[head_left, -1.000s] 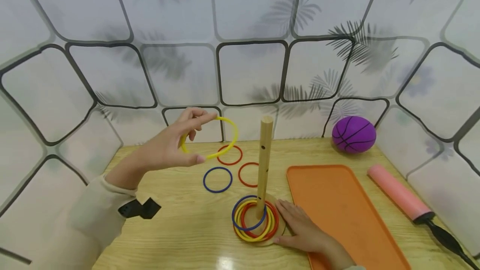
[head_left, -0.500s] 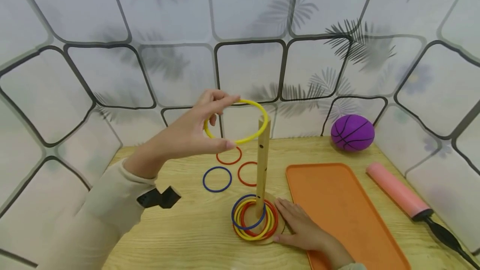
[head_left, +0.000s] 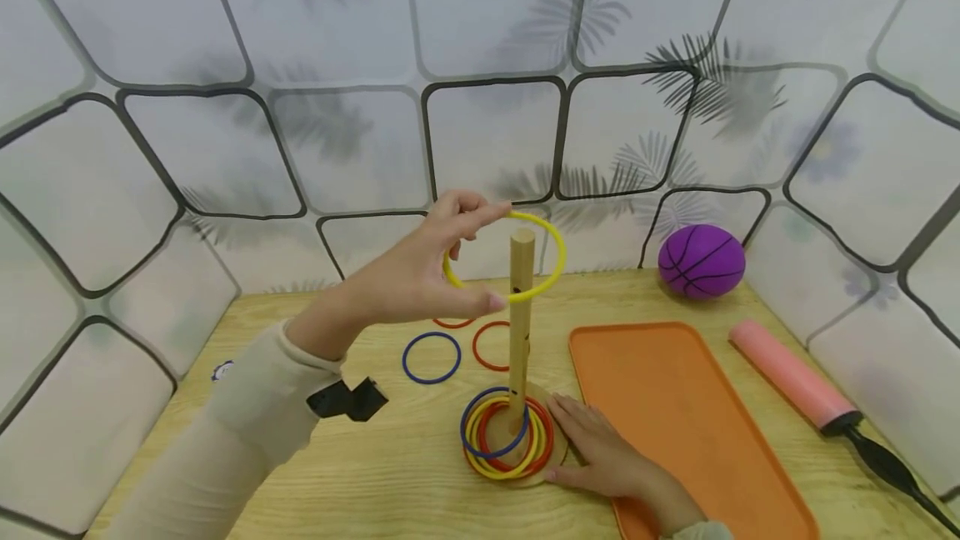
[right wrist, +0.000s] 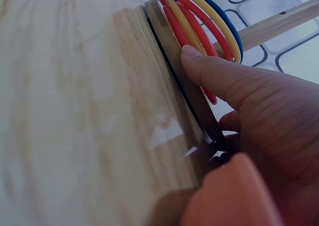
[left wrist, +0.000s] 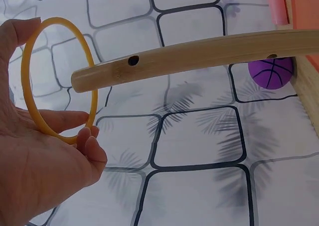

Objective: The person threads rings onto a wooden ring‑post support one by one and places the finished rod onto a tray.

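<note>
My left hand (head_left: 420,273) pinches a thin yellow ring (head_left: 562,257) between thumb and fingers, holding it tilted at the top of an upright wooden post (head_left: 521,340). The post's tip shows inside the ring's opening in the head and left wrist views. Red, yellow and blue rings (head_left: 498,476) lie stacked round the foot of the post. On the right side of the round wooden base (right wrist: 172,44) rests my right hand (head_left: 603,452), fingers stretched along its rim and the thumb at its near edge.
Behind the post, a blue ring (head_left: 431,382) and two red rings (head_left: 491,367) lie on the table. An orange tray (head_left: 660,382) sits under the right forearm. Farther right are a purple ball (head_left: 701,262) and a pink hand pump (head_left: 791,377). A patterned wall (head_left: 487,140) encloses the table.
My left hand has carried the yellow ring rightward, from left of the post to its top. The right hand has stayed on the base.
</note>
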{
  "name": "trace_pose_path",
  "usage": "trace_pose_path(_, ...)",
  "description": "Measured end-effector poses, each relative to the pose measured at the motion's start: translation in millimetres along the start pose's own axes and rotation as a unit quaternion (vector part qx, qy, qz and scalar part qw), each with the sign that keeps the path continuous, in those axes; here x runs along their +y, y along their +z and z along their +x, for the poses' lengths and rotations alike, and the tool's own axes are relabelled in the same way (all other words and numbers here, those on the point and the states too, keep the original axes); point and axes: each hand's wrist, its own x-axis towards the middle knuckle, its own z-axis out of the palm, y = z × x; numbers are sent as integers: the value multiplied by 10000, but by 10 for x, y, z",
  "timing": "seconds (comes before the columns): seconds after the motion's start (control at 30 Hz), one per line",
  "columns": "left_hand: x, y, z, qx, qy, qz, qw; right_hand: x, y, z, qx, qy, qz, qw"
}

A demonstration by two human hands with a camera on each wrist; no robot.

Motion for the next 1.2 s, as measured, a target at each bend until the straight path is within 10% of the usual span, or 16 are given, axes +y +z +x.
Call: trace_pose_path(1.2, -673, 836, -479, 123, -812, -888, 9927, -12, -8, 5, -78, -5, 78, 9999)
